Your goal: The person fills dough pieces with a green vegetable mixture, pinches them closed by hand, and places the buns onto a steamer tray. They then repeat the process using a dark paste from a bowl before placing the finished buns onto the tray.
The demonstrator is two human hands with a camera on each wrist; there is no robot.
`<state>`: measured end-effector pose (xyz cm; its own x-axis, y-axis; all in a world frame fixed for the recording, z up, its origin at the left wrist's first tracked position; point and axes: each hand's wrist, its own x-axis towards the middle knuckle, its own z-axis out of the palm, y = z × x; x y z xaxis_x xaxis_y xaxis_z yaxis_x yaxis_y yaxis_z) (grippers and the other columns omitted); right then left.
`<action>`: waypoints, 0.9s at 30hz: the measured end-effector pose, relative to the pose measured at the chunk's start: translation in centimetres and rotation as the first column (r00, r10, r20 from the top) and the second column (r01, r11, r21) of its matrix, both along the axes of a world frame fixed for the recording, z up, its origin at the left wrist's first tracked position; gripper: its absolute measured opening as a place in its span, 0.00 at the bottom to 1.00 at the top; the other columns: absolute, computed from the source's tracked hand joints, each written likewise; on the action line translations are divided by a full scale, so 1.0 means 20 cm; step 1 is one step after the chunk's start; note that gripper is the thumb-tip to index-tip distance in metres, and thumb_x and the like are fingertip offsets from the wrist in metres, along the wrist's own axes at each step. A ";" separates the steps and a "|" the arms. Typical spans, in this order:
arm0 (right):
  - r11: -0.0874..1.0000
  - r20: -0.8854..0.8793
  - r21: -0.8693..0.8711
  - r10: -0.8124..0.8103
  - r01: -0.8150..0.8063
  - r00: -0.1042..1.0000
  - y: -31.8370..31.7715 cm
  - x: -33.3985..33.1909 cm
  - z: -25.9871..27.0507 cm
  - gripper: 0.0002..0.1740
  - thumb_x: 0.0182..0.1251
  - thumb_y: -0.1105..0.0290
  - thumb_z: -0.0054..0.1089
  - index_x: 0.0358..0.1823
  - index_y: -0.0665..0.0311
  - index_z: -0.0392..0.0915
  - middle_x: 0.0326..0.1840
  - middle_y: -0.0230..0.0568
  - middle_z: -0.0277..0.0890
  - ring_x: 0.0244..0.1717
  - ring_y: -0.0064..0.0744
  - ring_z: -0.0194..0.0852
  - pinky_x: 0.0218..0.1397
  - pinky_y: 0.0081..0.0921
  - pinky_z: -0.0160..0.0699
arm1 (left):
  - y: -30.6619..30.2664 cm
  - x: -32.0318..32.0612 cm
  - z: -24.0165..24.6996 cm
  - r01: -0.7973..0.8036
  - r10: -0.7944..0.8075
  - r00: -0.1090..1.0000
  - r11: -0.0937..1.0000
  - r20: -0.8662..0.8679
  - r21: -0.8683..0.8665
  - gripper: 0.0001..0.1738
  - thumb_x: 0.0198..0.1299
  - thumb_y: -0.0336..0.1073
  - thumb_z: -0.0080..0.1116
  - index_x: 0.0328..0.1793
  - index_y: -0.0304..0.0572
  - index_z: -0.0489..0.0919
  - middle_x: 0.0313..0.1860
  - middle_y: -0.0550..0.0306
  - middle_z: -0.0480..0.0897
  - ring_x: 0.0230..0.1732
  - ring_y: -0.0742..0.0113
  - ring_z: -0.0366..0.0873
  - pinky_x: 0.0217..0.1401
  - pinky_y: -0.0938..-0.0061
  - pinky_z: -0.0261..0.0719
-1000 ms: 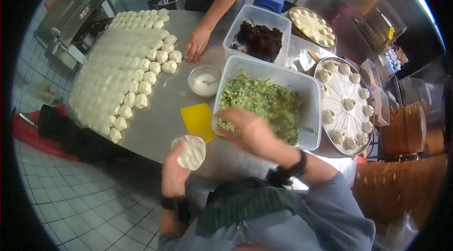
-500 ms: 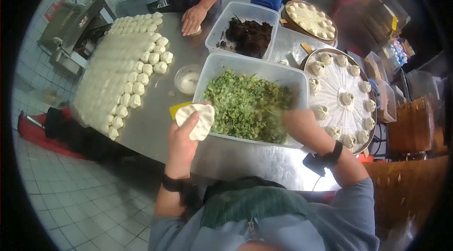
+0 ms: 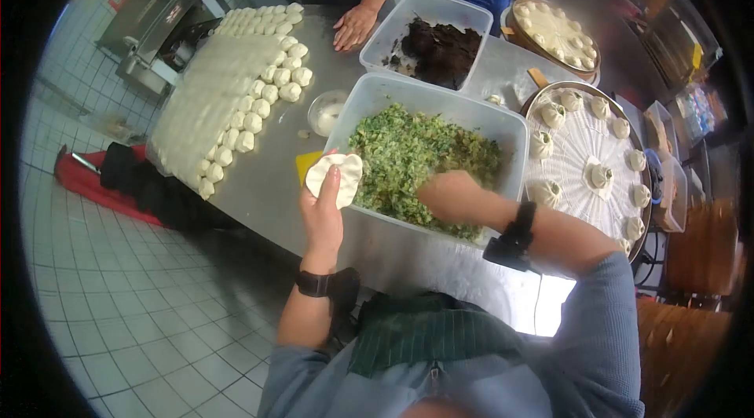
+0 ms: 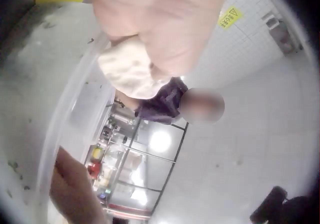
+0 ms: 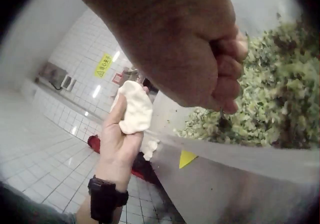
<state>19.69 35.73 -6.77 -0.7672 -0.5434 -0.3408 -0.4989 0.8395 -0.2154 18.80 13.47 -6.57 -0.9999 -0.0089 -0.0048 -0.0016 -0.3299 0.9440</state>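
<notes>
Our left hand (image 3: 320, 218) cups the dough round (image 3: 349, 171), thumb laid across it, at the near left corner of the tub (image 3: 440, 98). On the tub's near side, our right hand (image 3: 452, 197) is curled, knuckles up, in the green filling (image 3: 408, 147). We cannot tell what it grips.

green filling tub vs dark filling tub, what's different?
The green filling tub sits nearest the person; the dark filling tub lies behind it. Its green filling covers most of the floor; the dark filling is heaped, with bare floor showing beside it. The right hand is in the green tub; no hand is in the dark one. Both are clear rectangular plastic tubs on the steel table.
</notes>
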 end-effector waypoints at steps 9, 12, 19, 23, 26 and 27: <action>0.833 0.322 -0.458 -0.170 0.311 0.931 0.16 0.13 0.02 0.14 0.65 0.63 0.52 0.44 0.61 0.82 0.35 0.48 0.81 0.36 0.42 0.81 0.42 0.34 0.78 | -0.01 -0.07 0.01 -0.017 0.004 0.990 0.996 0.139 0.090 0.19 0.67 0.37 0.53 0.61 0.34 0.72 0.50 0.55 0.80 0.49 0.70 0.78 0.52 0.76 0.76; 0.679 0.537 -0.495 -0.251 0.542 0.805 0.20 0.17 0.20 0.16 0.67 0.59 0.53 0.46 0.61 0.83 0.33 0.47 0.81 0.34 0.36 0.80 0.40 0.30 0.76 | 0.02 -0.12 0.03 0.057 -0.105 0.963 0.979 0.249 0.196 0.19 0.67 0.40 0.54 0.59 0.37 0.73 0.49 0.57 0.80 0.48 0.70 0.78 0.51 0.75 0.76; 0.596 0.215 -0.646 -0.456 0.476 0.863 0.14 0.20 0.27 0.15 0.68 0.62 0.51 0.42 0.64 0.82 0.29 0.51 0.79 0.30 0.48 0.77 0.37 0.36 0.74 | 0.28 -0.06 0.00 0.428 -0.407 0.877 0.903 0.256 -0.028 0.19 0.56 0.31 0.66 0.53 0.42 0.72 0.44 0.62 0.78 0.43 0.75 0.76 0.37 0.79 0.76; 0.601 0.246 -0.583 -0.511 0.547 0.824 0.12 0.22 0.30 0.14 0.67 0.62 0.52 0.38 0.64 0.82 0.30 0.52 0.78 0.32 0.51 0.77 0.37 0.38 0.74 | 0.29 -0.09 -0.07 0.323 -0.295 0.929 0.941 0.225 -0.100 0.19 0.57 0.28 0.62 0.54 0.39 0.70 0.43 0.59 0.78 0.39 0.76 0.76 0.36 0.79 0.76; 0.527 0.334 -0.611 -0.505 0.591 0.796 0.14 0.23 0.32 0.13 0.67 0.62 0.52 0.36 0.64 0.81 0.29 0.52 0.78 0.32 0.53 0.77 0.37 0.40 0.75 | 0.24 -0.14 -0.11 0.130 -0.135 0.991 0.941 0.006 -0.312 0.19 0.58 0.27 0.60 0.55 0.36 0.69 0.44 0.57 0.78 0.39 0.74 0.77 0.39 0.81 0.78; 0.529 0.342 -0.606 -0.502 0.595 0.794 0.16 0.22 0.30 0.13 0.67 0.62 0.52 0.36 0.64 0.81 0.29 0.52 0.78 0.32 0.53 0.77 0.37 0.40 0.75 | 0.21 -0.17 -0.09 0.108 -0.101 0.994 0.958 0.042 -0.265 0.17 0.59 0.26 0.58 0.55 0.35 0.70 0.45 0.56 0.78 0.39 0.74 0.77 0.41 0.80 0.80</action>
